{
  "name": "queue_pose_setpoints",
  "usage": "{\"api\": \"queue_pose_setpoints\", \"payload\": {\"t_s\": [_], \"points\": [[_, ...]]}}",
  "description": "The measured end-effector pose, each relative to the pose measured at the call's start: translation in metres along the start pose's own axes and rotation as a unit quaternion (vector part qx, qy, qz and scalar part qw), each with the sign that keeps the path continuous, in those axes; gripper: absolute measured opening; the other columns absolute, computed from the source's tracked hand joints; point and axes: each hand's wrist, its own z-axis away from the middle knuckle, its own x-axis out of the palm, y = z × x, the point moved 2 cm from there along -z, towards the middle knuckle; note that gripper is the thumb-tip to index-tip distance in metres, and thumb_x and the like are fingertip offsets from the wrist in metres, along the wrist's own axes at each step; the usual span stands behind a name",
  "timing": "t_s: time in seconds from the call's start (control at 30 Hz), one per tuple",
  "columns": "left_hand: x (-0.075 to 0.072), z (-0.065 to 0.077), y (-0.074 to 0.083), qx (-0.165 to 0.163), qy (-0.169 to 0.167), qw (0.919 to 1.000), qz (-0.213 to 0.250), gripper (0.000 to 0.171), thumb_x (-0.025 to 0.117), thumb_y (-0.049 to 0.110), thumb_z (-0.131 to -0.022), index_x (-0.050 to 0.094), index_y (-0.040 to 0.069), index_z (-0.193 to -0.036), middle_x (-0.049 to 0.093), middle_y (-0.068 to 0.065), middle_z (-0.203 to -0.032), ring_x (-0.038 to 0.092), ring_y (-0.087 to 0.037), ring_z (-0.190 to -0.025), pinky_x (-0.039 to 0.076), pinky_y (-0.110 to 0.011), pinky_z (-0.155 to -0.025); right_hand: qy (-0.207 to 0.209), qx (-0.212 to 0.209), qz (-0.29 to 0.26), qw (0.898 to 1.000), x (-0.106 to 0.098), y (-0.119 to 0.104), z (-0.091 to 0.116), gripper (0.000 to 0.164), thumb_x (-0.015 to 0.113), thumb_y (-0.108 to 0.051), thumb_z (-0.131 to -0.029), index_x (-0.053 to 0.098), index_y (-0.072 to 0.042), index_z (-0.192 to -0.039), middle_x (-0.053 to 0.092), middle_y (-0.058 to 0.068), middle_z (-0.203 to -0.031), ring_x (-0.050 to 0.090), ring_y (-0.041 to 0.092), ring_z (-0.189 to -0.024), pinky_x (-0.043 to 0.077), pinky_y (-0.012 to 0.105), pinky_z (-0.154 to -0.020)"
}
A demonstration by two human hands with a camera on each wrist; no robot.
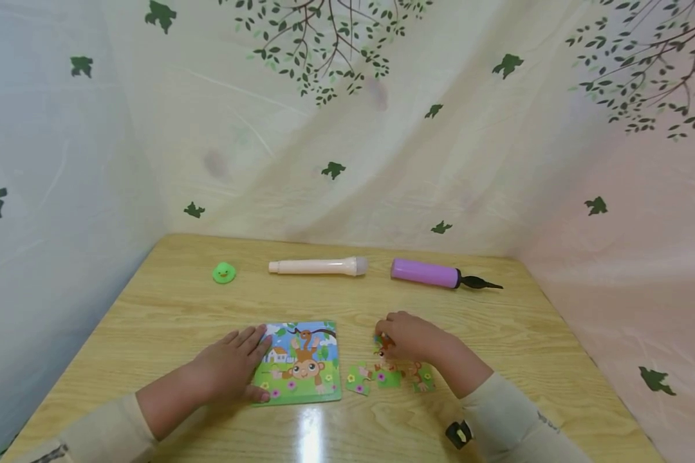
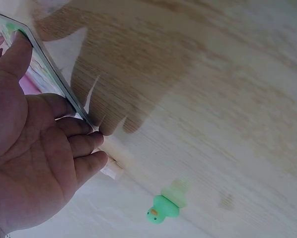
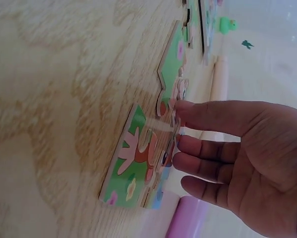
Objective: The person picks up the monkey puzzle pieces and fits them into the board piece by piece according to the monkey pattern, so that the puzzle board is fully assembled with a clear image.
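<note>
A square monkey picture puzzle board [image 1: 298,362] lies on the wooden table. My left hand [image 1: 234,362] rests along its left edge, fingers extended and thumb on the lower left corner; the left wrist view shows the fingertips at the board's rim. Right of the board, my right hand [image 1: 411,335] pinches a puzzle piece [image 1: 384,347] with part of the monkey on it, largely hidden by the fingers. Just below it lie loose pieces: a green corner piece [image 1: 358,379], a middle piece [image 1: 389,378] and another corner piece [image 3: 129,156] with a monkey's hand.
Along the back of the table lie a green toy duck [image 1: 224,273], a pale microphone-shaped stick [image 1: 315,266] and a purple hand pump [image 1: 425,272] with a black nozzle. A small black object [image 1: 459,435] shows beside the right sleeve. Printed cloth [image 1: 266,161] hangs behind the table.
</note>
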Motion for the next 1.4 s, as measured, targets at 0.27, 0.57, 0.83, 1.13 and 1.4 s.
{"api": "queue_pose_setpoints", "payload": {"t_s": [0.27, 0.57, 0.83, 1.13, 1.4], "points": [[0.001, 0.001, -0.001, -0.006, 0.001, 0.9999, 0.013, 0.1, 0.057, 0.07, -0.084, 0.031, 0.002, -0.152, 0.022, -0.021, -0.161, 0.021, -0.039, -0.149, 0.022, -0.055, -0.12, 0.013, -0.005, 0.042, 0.999, 0.005, 0.0, -0.002, 0.027, 0.07, -0.034, -0.09, 0.064, -0.019, -0.111, 0.053, -0.007, -0.09, 0.048, 0.012, -0.081, 0.045, 0.031, -0.069], [-0.001, 0.001, 0.0, -0.006, -0.006, 0.9999, 0.01, 0.101, 0.056, 0.07, -0.083, 0.03, 0.002, -0.153, 0.021, -0.021, -0.161, 0.019, -0.038, -0.149, 0.021, -0.055, -0.12, 0.05, -0.03, 0.07, 0.996, 0.002, -0.006, -0.008, 0.031, 0.071, -0.038, -0.087, 0.064, -0.019, -0.11, 0.051, -0.007, -0.088, 0.046, 0.011, -0.079, 0.045, 0.03, -0.069], [0.001, 0.0, 0.0, -0.008, -0.012, 0.9998, 0.01, 0.102, 0.056, 0.071, -0.083, 0.03, 0.003, -0.153, 0.02, -0.02, -0.162, 0.019, -0.037, -0.15, 0.021, -0.054, -0.12, 0.108, -0.118, 0.093, 0.983, -0.01, -0.038, -0.018, 0.027, 0.066, -0.032, -0.089, 0.065, -0.016, -0.111, 0.055, -0.007, -0.087, 0.045, 0.01, -0.076, 0.045, 0.027, -0.07], [0.0, 0.001, -0.001, -0.009, -0.011, 0.9997, 0.021, 0.101, 0.057, 0.071, -0.083, 0.03, 0.003, -0.153, 0.019, -0.02, -0.162, 0.019, -0.038, -0.149, 0.021, -0.055, -0.12, 0.112, -0.171, 0.125, 0.971, -0.011, -0.082, -0.035, 0.021, 0.064, -0.035, -0.093, 0.062, -0.022, -0.11, 0.055, -0.009, -0.091, 0.046, 0.008, -0.079, 0.044, 0.023, -0.07], [-0.001, 0.001, -0.001, -0.006, -0.004, 0.9999, 0.012, 0.101, 0.057, 0.071, -0.083, 0.031, 0.002, -0.152, 0.021, -0.021, -0.161, 0.021, -0.039, -0.149, 0.022, -0.055, -0.12, 0.109, -0.204, 0.163, 0.959, 0.0, -0.112, -0.053, 0.029, 0.066, -0.044, -0.091, 0.061, -0.024, -0.112, 0.054, -0.011, -0.093, 0.05, 0.006, -0.083, 0.047, 0.022, -0.074]]}}
